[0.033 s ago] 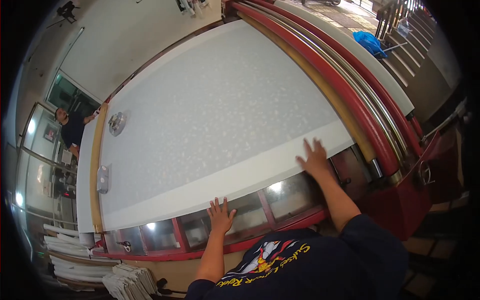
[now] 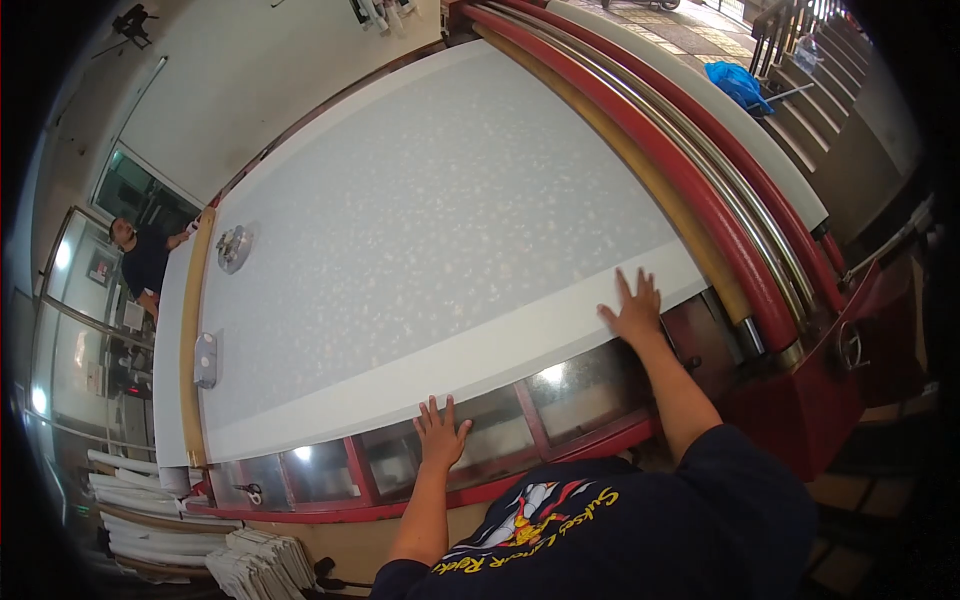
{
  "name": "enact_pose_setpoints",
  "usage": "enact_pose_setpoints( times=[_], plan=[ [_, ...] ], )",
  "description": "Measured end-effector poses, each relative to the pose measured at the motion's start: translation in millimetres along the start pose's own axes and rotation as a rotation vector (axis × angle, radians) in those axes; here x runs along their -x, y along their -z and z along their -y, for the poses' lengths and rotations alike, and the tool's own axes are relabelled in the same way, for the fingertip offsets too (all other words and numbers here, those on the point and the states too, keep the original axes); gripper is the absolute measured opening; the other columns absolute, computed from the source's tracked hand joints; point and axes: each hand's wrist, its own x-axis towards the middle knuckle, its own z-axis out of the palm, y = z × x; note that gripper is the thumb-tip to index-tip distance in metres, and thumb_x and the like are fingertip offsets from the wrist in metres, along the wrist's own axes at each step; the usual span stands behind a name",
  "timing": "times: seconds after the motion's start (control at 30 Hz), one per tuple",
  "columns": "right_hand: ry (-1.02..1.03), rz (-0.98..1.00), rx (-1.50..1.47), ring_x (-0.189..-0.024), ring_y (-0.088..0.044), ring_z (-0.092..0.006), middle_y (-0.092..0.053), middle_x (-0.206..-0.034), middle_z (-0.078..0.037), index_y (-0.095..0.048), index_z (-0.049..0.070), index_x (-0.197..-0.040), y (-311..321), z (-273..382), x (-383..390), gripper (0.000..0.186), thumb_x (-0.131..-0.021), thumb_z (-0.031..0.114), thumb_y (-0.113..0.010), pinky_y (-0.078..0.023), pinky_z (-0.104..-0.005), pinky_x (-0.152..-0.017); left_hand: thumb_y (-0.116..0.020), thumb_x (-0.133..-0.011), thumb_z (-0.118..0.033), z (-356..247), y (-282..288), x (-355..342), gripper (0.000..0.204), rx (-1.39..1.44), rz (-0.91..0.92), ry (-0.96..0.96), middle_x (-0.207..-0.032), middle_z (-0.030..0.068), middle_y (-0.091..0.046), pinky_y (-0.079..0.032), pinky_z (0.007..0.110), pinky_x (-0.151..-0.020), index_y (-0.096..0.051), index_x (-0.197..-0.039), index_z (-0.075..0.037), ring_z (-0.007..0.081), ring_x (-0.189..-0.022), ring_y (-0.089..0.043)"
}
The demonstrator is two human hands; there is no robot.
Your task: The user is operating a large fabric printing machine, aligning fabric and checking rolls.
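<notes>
A wide sheet of pale grey, mottled fabric or paper with a white border lies spread over a red-framed table with glass panels. My left hand rests on the sheet's near edge, fingers spread and nothing in it. Farther right, my right hand lies on the white border close to the rollers, its fingers also spread and empty. Whether either palm presses down, I cannot tell. A brown tube lies across the sheet's left end, with a grey patterned block and a round, clear-looking object beside it.
A red roller and metal bars run along the right end, next to a brown tube. Another person stands at the far left end. Scissors lie on the glass. White rolls are stacked at lower left.
My right hand has shifted slightly right and up over the border, and its fingers look sharper. The left hand stays in place.
</notes>
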Motion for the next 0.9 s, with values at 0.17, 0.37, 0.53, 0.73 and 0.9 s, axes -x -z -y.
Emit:
enact_pose_setpoints(
  times=[0.17,0.37,0.53,0.73,0.9],
  plan=[
    [-0.118,0.417,0.107,-0.156,0.009,-0.0449,0.011,-0.169,-0.026,0.003,0.026,-0.166,-10,-26,-10,0.093,-0.096,0.075,-0.036,0.001,-0.0612,-0.124,-0.046,-0.102,-0.061,-4,3,-3,0.078,-0.016,0.049,0.043,-0.168,0.0257,-0.011,-0.008,0.071,-0.119,-0.023,-0.164,-0.02,0.0496,-0.155,-0.005],
    [-0.124,0.406,0.083,-0.156,0.01,-0.0462,0.011,-0.168,-0.027,0.002,0.021,-0.166,-15,-22,-1,0.09,-0.1,0.069,-0.034,0.002,-0.0616,-0.124,-0.045,-0.101,-0.061,-6,-1,8,0.08,-0.027,0.092,0.064,-0.169,0.0252,-0.008,-0.008,0.07,-0.119,-0.019,-0.164,-0.019,0.048,-0.155,-0.004],
    [-0.099,0.424,0.094,-0.155,0.01,-0.0482,0.011,-0.168,-0.029,0.002,0.019,-0.166,-15,-12,15,0.088,-0.101,0.067,-0.034,0.003,-0.0619,-0.123,-0.044,-0.102,-0.062,-6,-1,14,0.082,-0.02,0.158,0.071,-0.17,0.0236,-0.005,-0.007,0.068,-0.12,-0.015,-0.165,-0.019,0.0469,-0.156,-0.003],
    [-0.058,0.442,0.116,-0.155,0.01,-0.049,0.011,-0.167,-0.03,0.001,0.016,-0.165,-19,4,32,0.086,-0.102,0.061,-0.035,0.002,-0.0598,-0.124,-0.045,-0.101,-0.062,-3,0,27,0.08,-0.005,0.1,0.039,-0.169,0.0227,-0.01,-0.011,0.067,-0.12,-0.019,-0.164,-0.019,0.0439,-0.156,-0.007],
    [-0.006,0.424,0.072,-0.156,0.0,-0.0456,0.002,-0.167,-0.031,-0.006,-0.001,-0.162,-31,26,45,0.079,-0.105,0.038,-0.043,-0.007,-0.0528,-0.126,-0.046,-0.102,-0.059,6,-8,53,0.078,0.031,0.056,0.053,-0.168,0.0229,-0.014,-0.014,0.064,-0.121,-0.022,-0.164,-0.019,0.0444,-0.156,-0.011]
  ],
)
